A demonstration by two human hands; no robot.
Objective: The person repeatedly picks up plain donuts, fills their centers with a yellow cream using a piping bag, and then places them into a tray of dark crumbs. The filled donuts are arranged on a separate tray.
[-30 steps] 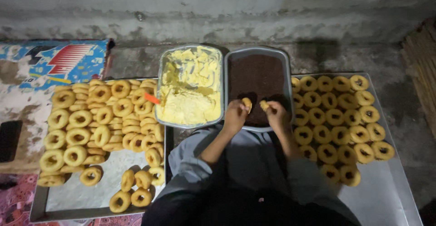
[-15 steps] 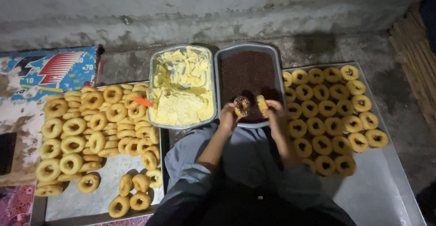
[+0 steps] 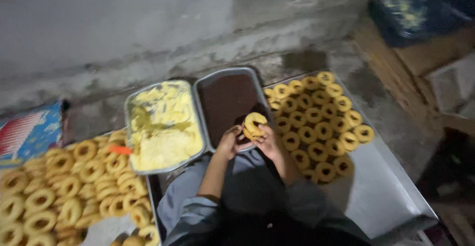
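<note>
Both of my hands hold one ring-shaped biscuit (image 3: pixel 255 123) over the near end of a metal tray of dark brown filling (image 3: pixel 225 100). My left hand (image 3: pixel 230 143) grips it from the left, my right hand (image 3: pixel 268 140) from the right. Beside that tray stands a metal tray of pale yellow cream (image 3: pixel 162 127) with an orange spatula handle (image 3: pixel 120 150) sticking out at its left edge. Plain ring biscuits lie heaped on a tray at the left (image 3: pixel 59 186). Finished ring biscuits sit in rows on a steel tray at the right (image 3: pixel 316 122).
A rough concrete wall (image 3: pixel 148 23) rises behind the trays. A printed blue and red sheet (image 3: pixel 27 132) lies at the far left. Cardboard boxes (image 3: pixel 420 53) with a dark blue bag on top stand at the upper right. My grey-clad knees (image 3: pixel 247 191) fill the bottom centre.
My hands have brought two biscuit pieces together from apart into one ring held between them. The view has swung to the right and tilted, showing more of the boxes.
</note>
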